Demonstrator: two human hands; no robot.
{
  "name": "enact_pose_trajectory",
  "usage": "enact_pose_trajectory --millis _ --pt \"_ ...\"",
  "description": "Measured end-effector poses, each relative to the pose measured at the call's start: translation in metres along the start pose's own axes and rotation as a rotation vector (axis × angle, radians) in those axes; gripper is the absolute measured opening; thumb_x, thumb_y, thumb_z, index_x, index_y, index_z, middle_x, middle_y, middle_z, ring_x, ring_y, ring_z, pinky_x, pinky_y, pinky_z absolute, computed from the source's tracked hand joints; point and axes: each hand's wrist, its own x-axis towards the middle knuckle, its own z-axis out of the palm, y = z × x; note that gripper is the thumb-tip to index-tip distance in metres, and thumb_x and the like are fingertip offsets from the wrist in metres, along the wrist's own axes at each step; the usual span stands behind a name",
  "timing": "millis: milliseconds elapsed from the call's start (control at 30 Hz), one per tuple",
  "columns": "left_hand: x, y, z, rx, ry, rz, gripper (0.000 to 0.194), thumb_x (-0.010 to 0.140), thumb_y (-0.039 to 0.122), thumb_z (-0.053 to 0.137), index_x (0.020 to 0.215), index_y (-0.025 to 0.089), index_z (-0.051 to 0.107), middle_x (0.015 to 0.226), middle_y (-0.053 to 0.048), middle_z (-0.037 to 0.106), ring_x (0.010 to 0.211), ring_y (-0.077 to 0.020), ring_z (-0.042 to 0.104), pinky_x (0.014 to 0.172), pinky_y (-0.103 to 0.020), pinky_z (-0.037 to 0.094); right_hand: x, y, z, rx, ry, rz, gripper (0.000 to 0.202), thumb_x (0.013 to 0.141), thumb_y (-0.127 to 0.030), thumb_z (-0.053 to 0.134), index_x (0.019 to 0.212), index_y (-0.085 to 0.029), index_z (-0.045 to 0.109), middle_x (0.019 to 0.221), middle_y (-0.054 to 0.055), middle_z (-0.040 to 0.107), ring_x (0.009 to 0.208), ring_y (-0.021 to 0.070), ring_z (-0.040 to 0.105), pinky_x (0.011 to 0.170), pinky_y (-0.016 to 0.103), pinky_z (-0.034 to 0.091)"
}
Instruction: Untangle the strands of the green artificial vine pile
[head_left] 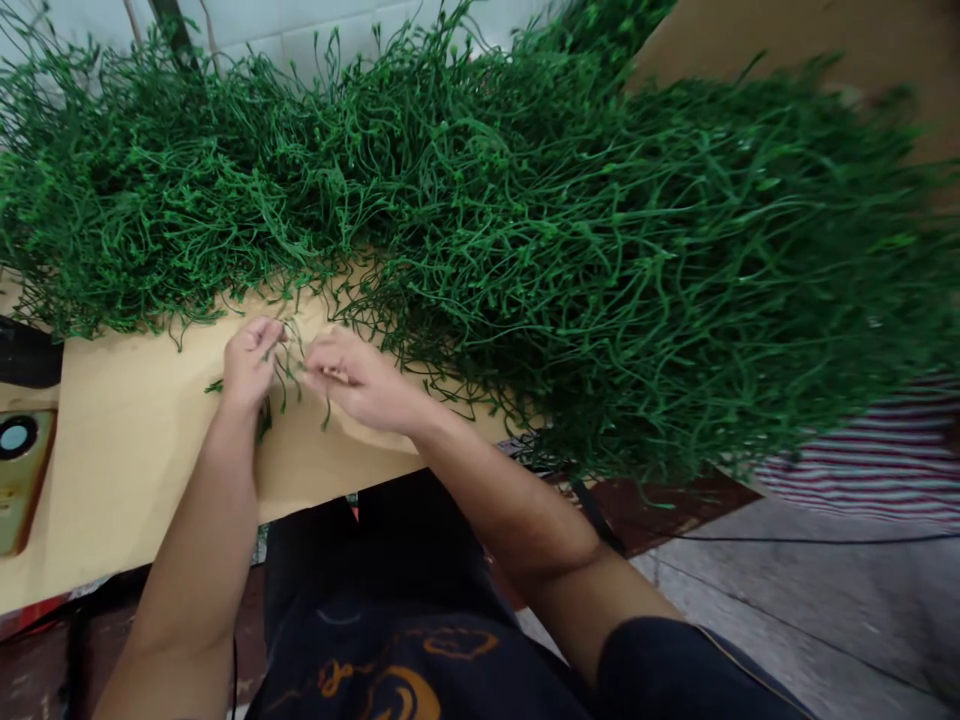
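Nearest the camera is the person's dark shirt (390, 660), printed with an orange swirl-like design; no letters on it can be read. From there both bare forearms reach forward over the near edge of the bench (127, 450), a pale yellowish board.

The left hand (251, 362) and the right hand (358, 382) sit close together near the middle of the bench, just in front of the heap. Between them hangs a small green sprig (294, 375), a thin wiry tuft of artificial-looking strands. The left hand's fingers (264, 335) are curled and pinched on the sprig's left end; the right hand is partly closed, its fingertips (319, 372) nipping the other end. The sprig's length runs roughly left to right between the two hands, with loose strands drooping toward the bench. Both hands are about equally near it.

Directly beyond the hands, touching the far part of the bench and spilling off its right edge, lies a large heap of green wiry stems (570, 270). It spreads across the whole width of the view, and its nearest fringe lies just beyond the fingertips.

At the left edge sits a yellowish device with a round pale dial (16, 455); no writing is legible. At the right is a red-and-white striped cloth (877, 465), and a dark cable (787, 540) runs across the grey floor (787, 620).
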Motion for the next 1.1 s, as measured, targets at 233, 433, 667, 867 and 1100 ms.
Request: enact_pose_trajectory --millis 233,433,667,867,1100 --pt "-0.001 0.000 -0.010 0.026 0.054 0.022 0.018 0.077 0.024 0.055 0.061 0.017 0.056 0.060 0.002 0.048 0.063 -0.0099 0.043 0.064 -0.021 0.036 -0.024 -0.021 -0.036 -0.258 0.057 0.069 0.016 0.085 -0.019 0.046 0.069 -0.018 0.048 0.077 0.005 0.052 0.081 0.0173 0.048 0.080 0.036 0.041" --pt "-0.014 0.008 0.001 0.030 -0.066 0.074 0.018 0.076 0.027 0.056 0.061 0.017 0.059 0.063 0.001 0.050 0.065 -0.0109 0.045 0.066 -0.022 0.036 -0.032 0.005 -0.041 -0.436 0.407 0.280 0.026 0.076 -0.023 0.057 0.102 -0.016 0.053 0.107 0.014 0.049 0.103 0.0259 0.047 0.087 0.044 0.042" --pt "-0.016 0.006 0.008 0.052 -0.232 0.128 0.025 0.075 0.030 0.056 0.056 0.016 0.050 0.054 0.003 0.039 0.057 -0.0097 0.036 0.056 -0.023 0.031 0.003 0.009 -0.010 -0.240 0.137 0.426 0.017 0.085 -0.031 0.050 0.089 -0.014 0.052 0.089 0.007 0.055 0.082 0.0155 0.050 0.073 0.029 0.039" --pt "-0.005 -0.003 0.006 0.034 -0.046 0.086 0.014 0.075 0.023 0.054 0.063 0.016 0.057 0.064 0.001 0.052 0.065 -0.0109 0.044 0.063 -0.022 0.035 0.004 0.015 0.006 -0.121 0.126 0.457 0.026 0.088 -0.023 0.041 0.063 -0.018 0.036 0.063 -0.003 0.041 0.060 0.0088 0.033 0.060 0.025 0.024" --pt "-0.011 0.001 0.006 0.034 -0.206 0.120 0.022 0.076 0.028 0.054 0.058 0.017 0.049 0.056 0.003 0.040 0.057 -0.0099 0.037 0.056 -0.023 0.032 0.007 0.022 0.011 0.030 0.178 0.539 0.025 0.084 -0.036 0.050 0.069 -0.018 0.043 0.064 -0.004 0.042 0.058 0.0074 0.034 0.058 0.024 0.025"
